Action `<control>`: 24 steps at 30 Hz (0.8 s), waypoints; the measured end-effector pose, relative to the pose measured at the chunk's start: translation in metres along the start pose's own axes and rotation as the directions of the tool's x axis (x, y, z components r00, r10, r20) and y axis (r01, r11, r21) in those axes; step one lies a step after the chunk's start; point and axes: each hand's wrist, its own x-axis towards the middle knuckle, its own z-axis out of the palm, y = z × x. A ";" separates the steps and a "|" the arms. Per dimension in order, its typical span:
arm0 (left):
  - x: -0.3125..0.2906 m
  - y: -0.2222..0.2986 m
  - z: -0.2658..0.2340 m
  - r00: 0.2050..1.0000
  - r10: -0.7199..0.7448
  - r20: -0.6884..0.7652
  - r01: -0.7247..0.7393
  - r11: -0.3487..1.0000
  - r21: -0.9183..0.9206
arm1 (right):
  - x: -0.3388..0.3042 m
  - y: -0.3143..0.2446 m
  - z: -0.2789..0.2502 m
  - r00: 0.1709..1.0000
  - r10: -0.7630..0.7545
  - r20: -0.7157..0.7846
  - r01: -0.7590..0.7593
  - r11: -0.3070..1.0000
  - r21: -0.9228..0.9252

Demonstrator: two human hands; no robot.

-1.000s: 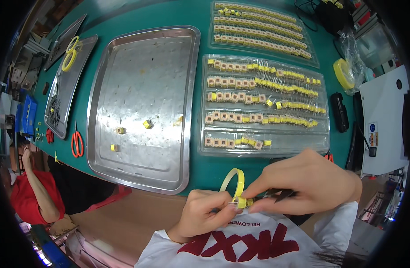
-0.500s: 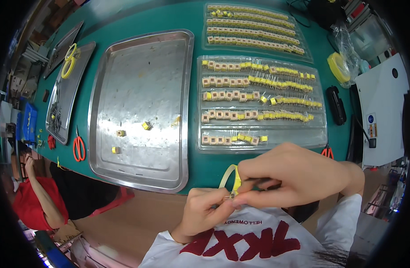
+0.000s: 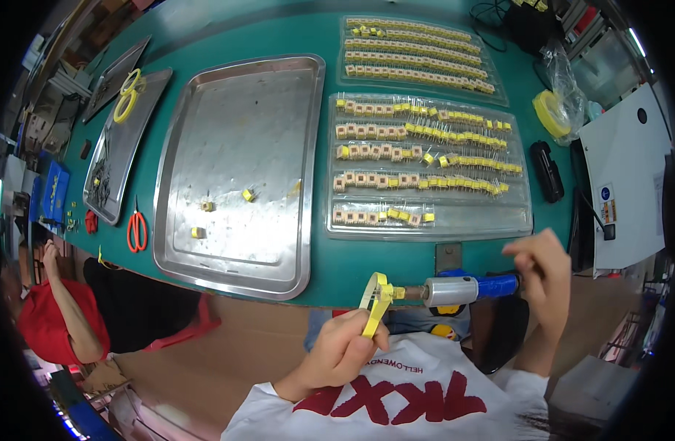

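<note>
My left hand point(image 3: 346, 347) is closed on a roll of yellow tape point(image 3: 378, 300) in front of the bench edge. The roll meets a small yellow-wrapped component point(image 3: 395, 292) at the tip of a silver cylindrical tool point(image 3: 452, 291). Blue wrapping point(image 3: 497, 285) covers the tool's right end. Beside that end, my right hand point(image 3: 547, 268) is raised with fingers loosely bent and apart, holding nothing I can see.
A clear plastic tray point(image 3: 499, 224) holds rows of small yellow and beige components; a similar tray point(image 3: 352, 82) lies behind it. Left are a metal tray point(image 3: 235, 132) with a few components and orange-handled scissors point(image 3: 137, 234). A person in red point(image 3: 51, 323) sits at far left.
My right hand has left the tape and moved right, uncovering the silver and blue tool. My left hand keeps hold of the roll. The view has shifted slightly.
</note>
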 end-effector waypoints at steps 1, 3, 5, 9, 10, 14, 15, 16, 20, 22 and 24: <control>-0.004 -0.004 0.005 0.993 0.115 -0.038 -0.112 0.992 0.065 | -0.013 0.007 0.002 0.997 0.043 0.063 -0.046 0.998 0.040; -0.008 -0.006 0.015 0.970 0.231 -0.070 -0.220 0.966 0.139 | -0.043 0.024 0.000 0.996 0.004 0.091 -0.025 0.971 0.239; -0.010 -0.006 0.021 0.968 0.237 -0.085 -0.222 0.963 0.154 | -0.052 0.031 -0.011 0.991 -0.034 0.127 -0.014 0.934 0.358; -0.011 -0.008 0.026 0.968 0.211 -0.137 -0.199 0.975 0.097 | -0.045 0.037 -0.020 0.941 -0.326 -0.088 0.312 0.742 0.593; -0.010 -0.009 0.027 0.966 0.214 -0.147 -0.205 0.976 0.076 | -0.040 0.039 -0.020 0.916 -0.336 -0.220 0.396 0.663 0.636; -0.008 -0.012 0.034 0.952 0.235 -0.197 -0.239 0.971 0.004 | -0.003 0.029 -0.005 0.939 0.147 -0.311 0.147 0.645 0.750; -0.006 -0.012 0.035 0.952 0.237 -0.192 -0.240 0.971 0.007 | 0.009 0.028 0.003 0.948 0.160 -0.274 0.092 0.689 0.719; -0.004 -0.012 0.035 0.953 0.230 -0.199 -0.234 0.972 0.004 | 0.009 0.036 0.006 0.961 0.144 -0.238 0.081 0.673 0.735; -0.008 -0.011 0.033 0.965 0.195 -0.175 -0.201 0.979 -0.023 | -0.016 0.062 0.018 0.760 -0.206 -0.617 0.640 0.407 0.652; -0.015 -0.013 0.033 0.955 0.215 -0.203 -0.225 0.974 -0.027 | -0.006 0.055 -0.016 0.723 -0.689 -0.043 0.439 0.410 0.799; -0.018 -0.014 0.033 0.943 0.237 -0.232 -0.251 0.968 -0.031 | -0.018 0.052 -0.013 0.800 -0.573 0.177 0.315 0.653 0.688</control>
